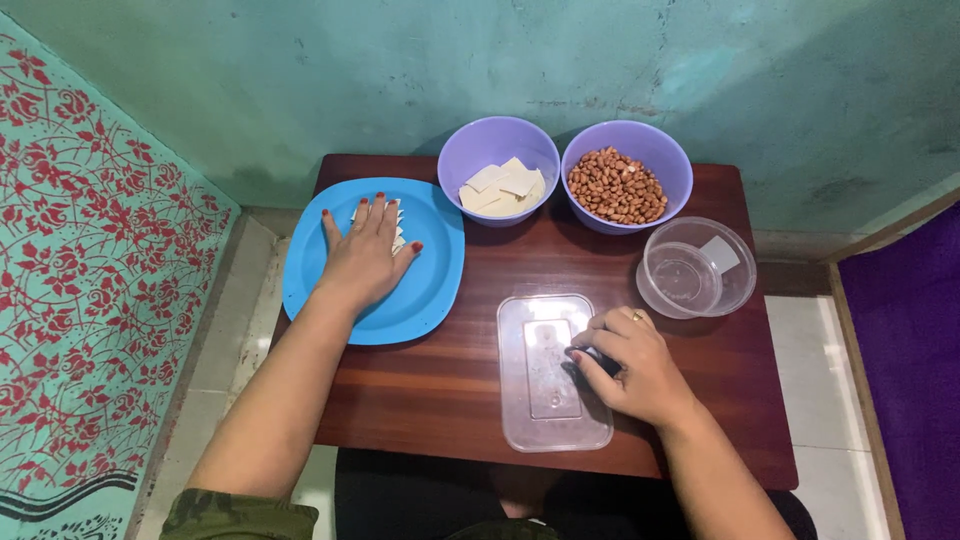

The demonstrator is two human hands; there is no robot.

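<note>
My left hand (366, 255) lies flat, fingers spread, on a small stack of white square wrappers (399, 239) in the middle of a round blue plate (437, 290). My right hand (632, 367) rests at the right edge of a clear rectangular plastic lid (545, 390), fingers curled around a small dark object (597, 359) that is mostly hidden. A purple bowl (498, 148) behind the plate holds more white wrappers (502, 187). Beside it a second purple bowl (627, 145) is full of peanuts (617, 186).
A clear round plastic container (697, 267) stands at the table's right side. Everything sits on a small dark wooden table (440, 385) against a teal wall. A patterned red and teal cloth (80, 290) lies to the left, tiled floor at both sides.
</note>
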